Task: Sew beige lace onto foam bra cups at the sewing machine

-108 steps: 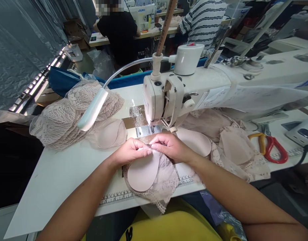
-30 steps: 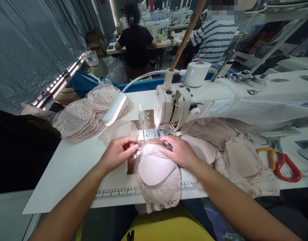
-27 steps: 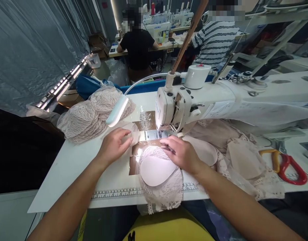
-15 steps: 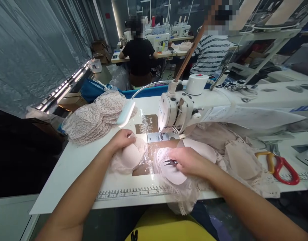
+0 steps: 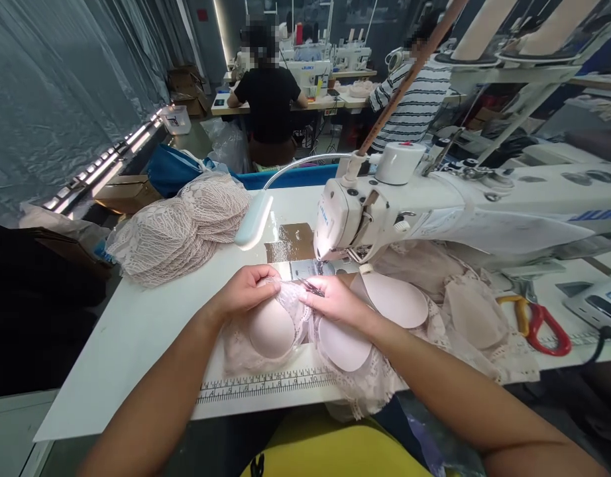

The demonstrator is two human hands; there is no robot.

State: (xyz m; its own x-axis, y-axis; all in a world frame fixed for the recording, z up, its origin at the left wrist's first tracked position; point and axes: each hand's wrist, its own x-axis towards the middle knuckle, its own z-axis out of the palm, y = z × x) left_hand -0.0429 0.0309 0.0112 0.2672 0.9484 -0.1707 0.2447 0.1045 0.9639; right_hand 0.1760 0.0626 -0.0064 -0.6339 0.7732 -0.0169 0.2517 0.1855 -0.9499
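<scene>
My left hand [image 5: 250,289] is closed, its thumb and fingers pinching the upper lace edge of a pale pink bra cup [image 5: 272,330]. Dark thread snips [image 5: 311,287] stick out of my right hand [image 5: 333,298], whose fingers also touch the lace edge of the same cup. Just below the right hand lies a second bra cup [image 5: 345,344], with lace trim hanging over the table's front edge. Both hands are in front of the sewing machine head [image 5: 330,225]. The right hand's curled fingers are partly hidden from view.
A stack of lace cups [image 5: 161,232] lies at the left, beside a lamp [image 5: 254,220] on a bent metal neck. More padded cups [image 5: 395,301] and lace are heaped under the machine arm. Red-and-yellow-handled scissors [image 5: 549,328] lie at the right. Two people sit farther back.
My right hand has moved left and up with the thread snips, from the second cup to the lace edge by my left hand. The hands are now close together. The view has shifted slightly.
</scene>
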